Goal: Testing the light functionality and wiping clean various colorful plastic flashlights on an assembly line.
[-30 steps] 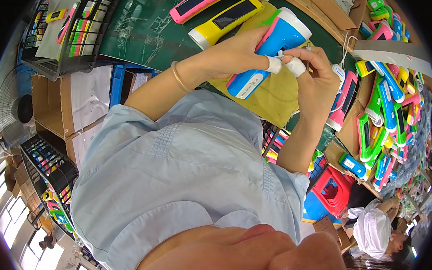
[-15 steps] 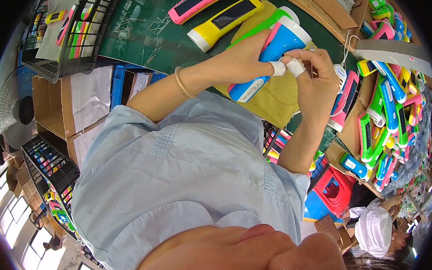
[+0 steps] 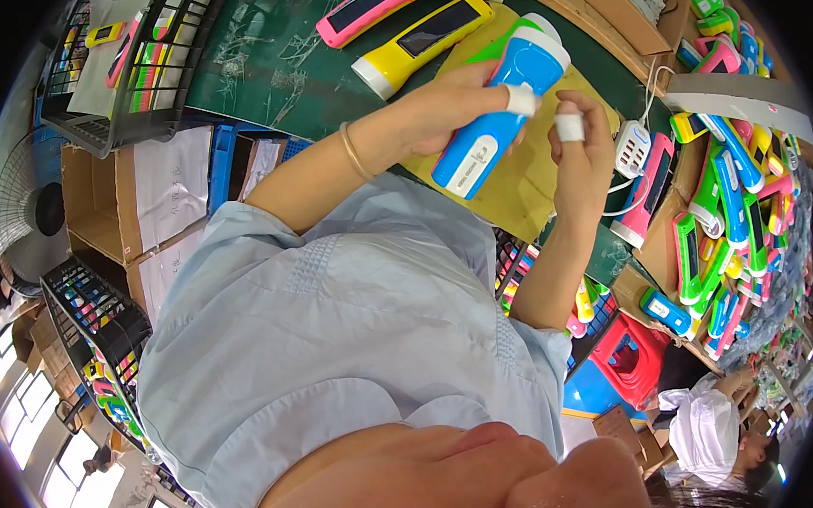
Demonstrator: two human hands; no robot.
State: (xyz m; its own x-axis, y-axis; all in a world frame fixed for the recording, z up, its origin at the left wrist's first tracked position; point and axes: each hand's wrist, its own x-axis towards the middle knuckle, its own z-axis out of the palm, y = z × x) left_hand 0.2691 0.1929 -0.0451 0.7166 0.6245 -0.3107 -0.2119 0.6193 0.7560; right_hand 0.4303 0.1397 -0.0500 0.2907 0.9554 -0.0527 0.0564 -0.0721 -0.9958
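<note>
A blue flashlight with a white head (image 3: 527, 64) tilts across my left hand (image 3: 450, 112), whose taped thumb lies over its barrel. The side facing me carries a pale oval panel. Just right of it, apart from the flashlight, my right hand (image 3: 581, 148) is raised with loosely bent fingers, one wrapped in white tape, and nothing visible in them. Behind the blue one a green flashlight (image 3: 488, 50) shows in part. Beyond my left hand lie a yellow flashlight (image 3: 423, 43) and a pink flashlight (image 3: 384, 7), both with dark panels. Under my hands is a yellow sheet (image 3: 523, 188).
The green tabletop (image 3: 259, 68) carries plastic scraps. A white power strip (image 3: 633, 148) with a cable sits beside a pink flashlight (image 3: 647, 195) at right. Flashlights heap up in a carton (image 3: 736, 227) farther right. A black wire basket (image 3: 145, 84) stands left; a person (image 3: 705, 431) is at lower right.
My right hand has drawn away from the blue flashlight, to the right. The flashlight has turned in my left hand, so its oval panel faces me more.
</note>
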